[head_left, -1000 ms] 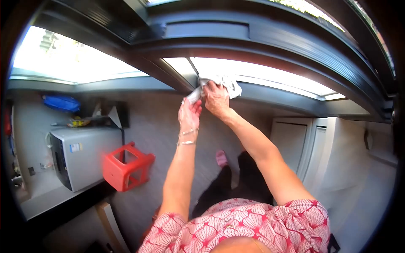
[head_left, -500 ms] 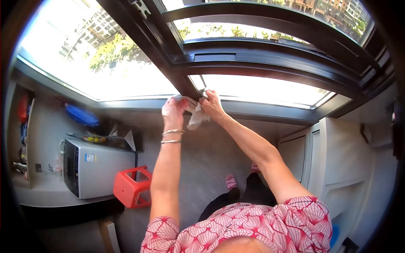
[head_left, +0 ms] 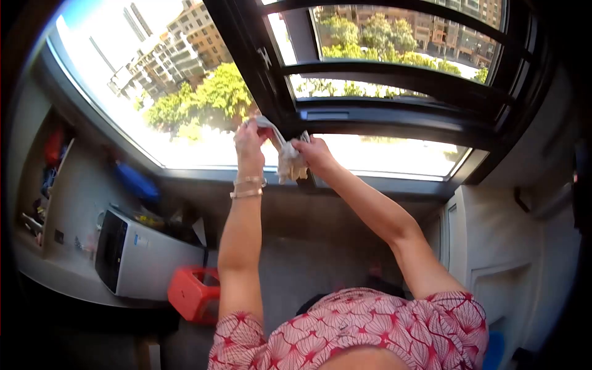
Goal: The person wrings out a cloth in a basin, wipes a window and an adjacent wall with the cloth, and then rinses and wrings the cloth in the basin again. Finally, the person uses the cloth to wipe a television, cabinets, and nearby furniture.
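Note:
A whitish, crumpled cloth (head_left: 288,161) hangs between my two hands in front of the dark window post (head_left: 271,92). My left hand (head_left: 250,145) pinches one end of it, beside the left pane. On the other side, my right hand (head_left: 316,153) grips the bunched part near the post. The cloth's lower end dangles over the window sill frame. Two bracelets (head_left: 248,187) circle my left wrist.
Dark window bars (head_left: 394,77) cross above my right hand. Below left stand a grey washing machine (head_left: 157,256) and a red stool (head_left: 192,295). A blue item (head_left: 137,182) hangs by the left wall. White cabinetry (head_left: 499,246) lines the right.
My view has tilted up, showing more of the window and outdoors. Both hands still hold the cloth; its strip to my left hand is now lifted and more stretched out.

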{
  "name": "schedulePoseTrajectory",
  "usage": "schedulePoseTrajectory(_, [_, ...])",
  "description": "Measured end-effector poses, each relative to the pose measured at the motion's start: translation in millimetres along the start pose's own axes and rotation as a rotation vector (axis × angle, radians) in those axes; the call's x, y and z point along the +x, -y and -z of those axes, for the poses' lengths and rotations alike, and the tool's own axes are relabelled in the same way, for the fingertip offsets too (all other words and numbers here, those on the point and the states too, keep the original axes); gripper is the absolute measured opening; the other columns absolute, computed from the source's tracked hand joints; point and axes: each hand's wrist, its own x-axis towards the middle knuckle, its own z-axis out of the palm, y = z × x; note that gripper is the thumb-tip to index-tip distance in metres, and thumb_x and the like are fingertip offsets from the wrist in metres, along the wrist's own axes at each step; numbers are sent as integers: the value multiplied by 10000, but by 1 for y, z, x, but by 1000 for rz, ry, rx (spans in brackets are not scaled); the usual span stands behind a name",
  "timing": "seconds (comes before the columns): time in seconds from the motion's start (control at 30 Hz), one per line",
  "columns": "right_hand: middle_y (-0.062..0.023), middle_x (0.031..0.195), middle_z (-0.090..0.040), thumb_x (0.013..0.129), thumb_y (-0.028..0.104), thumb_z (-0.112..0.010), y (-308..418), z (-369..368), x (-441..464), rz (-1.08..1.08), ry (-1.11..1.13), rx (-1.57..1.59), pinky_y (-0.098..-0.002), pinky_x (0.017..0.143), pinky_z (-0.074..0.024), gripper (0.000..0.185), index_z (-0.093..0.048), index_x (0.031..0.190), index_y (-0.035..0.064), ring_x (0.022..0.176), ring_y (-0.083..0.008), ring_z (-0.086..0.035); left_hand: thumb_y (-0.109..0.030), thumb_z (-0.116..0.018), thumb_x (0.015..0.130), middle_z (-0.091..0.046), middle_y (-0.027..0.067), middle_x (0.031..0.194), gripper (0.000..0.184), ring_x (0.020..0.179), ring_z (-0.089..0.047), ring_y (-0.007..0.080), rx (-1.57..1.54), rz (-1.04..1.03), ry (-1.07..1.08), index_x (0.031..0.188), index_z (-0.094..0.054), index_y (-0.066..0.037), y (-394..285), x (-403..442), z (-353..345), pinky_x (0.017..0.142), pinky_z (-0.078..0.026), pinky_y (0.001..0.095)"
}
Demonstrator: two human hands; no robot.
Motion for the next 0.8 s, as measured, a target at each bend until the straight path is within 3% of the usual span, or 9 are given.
schedulePoseTrajectory(0.07, [-79, 814, -594, 770, 19, -525, 22, 4, -20, -165, 283, 520, -282, 648, -478, 150, -555, 908, -29, 704, -163, -584, -186, -427, 874, -570, 107, 866, 255, 748, -570, 175, -195, -46, 26, 935, -526, 41, 5, -17, 10, 683, -462, 277])
schedulePoseTrajectory(0.17, [-92, 886, -578, 770, 9, -500, 77, -2, -49, -9, 290, 411, -279, 706, -478, 242, -516, 1008, -32, 782, -163, -578, -170, -359, 898, -560, 122, 989, 283, 880, -564, 200, -481, 88, 126, 1036, -488, 41, 9, -73, 24, 782, -448, 317])
schedulePoseTrajectory(0.27, [-65, 850, -570, 760, -29, -478, 134, -23, -50, 412, 221, 125, -242, 708, -455, 261, -511, 1019, -11, 786, -121, -542, -181, -398, 887, -573, 113, 978, 267, 858, -579, 206, -594, 196, 62, 1067, -481, -1, 27, -119, 40, 686, -506, 349])
schedulePoseTrajectory(0.37, [-71, 916, -535, 726, -67, -495, 193, -50, -10, 1103, 125, -68, -238, 693, -453, 241, -526, 956, -2, 781, -166, -556, -209, -406, 887, -581, 131, 952, 255, 771, -575, 193, -483, 242, 57, 1007, -515, -13, 33, -159, 44, 677, -482, 325])
schedulePoseTrajectory(0.4, [-89, 946, -552, 734, -23, -536, 232, -59, -15, 1475, -150, -473, -301, 732, -466, 226, -539, 955, 25, 827, -211, -564, -197, -407, 889, -595, 112, 904, 237, 738, -578, 177, -423, 303, 64, 972, -539, -18, 39, -170, 46, 657, -480, 302])
schedulePoseTrajectory(0.53, [-133, 990, -488, 696, -23, -512, 333, -95, 17, 1915, -225, -881, -447, 857, -368, 363, -486, 1046, 68, 932, -305, -455, -204, -418, 887, -589, 62, 870, 226, 709, -551, 118, -195, 435, 13, 949, -553, -34, 72, -209, 62, 648, -467, 250])
schedulePoseTrajectory(0.6, [-88, 1008, -500, 708, 66, -586, 344, -95, 64, 1992, -361, -1059, -361, 745, -462, 218, -553, 923, 82, 974, -240, -478, -191, -441, 874, -596, 51, 869, 212, 721, -550, 111, -211, 473, -47, 955, -561, -37, 89, -226, 74, 634, -462, 234])
schedulePoseTrajectory(0.73, [-92, 1047, -419, 595, 237, -716, 328, -88, 70, 1746, -207, -1195, -401, 770, -476, 562, -455, 1066, 76, 990, -299, -421, -180, -435, 873, -601, 74, 868, 228, 700, -567, 141, -218, 561, -155, 991, -553, -25, 130, -246, 105, 627, -482, 269])
schedulePoseTrajectory(0.8, [-103, 1055, -411, 607, 155, -692, 315, -86, 71, 1742, -225, -1227, -438, 797, -463, 525, -450, 1070, 99, 986, -299, -445, -177, -434, 873, -602, 76, 867, 223, 702, -569, 147, -212, 544, -125, 983, -554, -25, 142, -244, 116, 624, -482, 269])
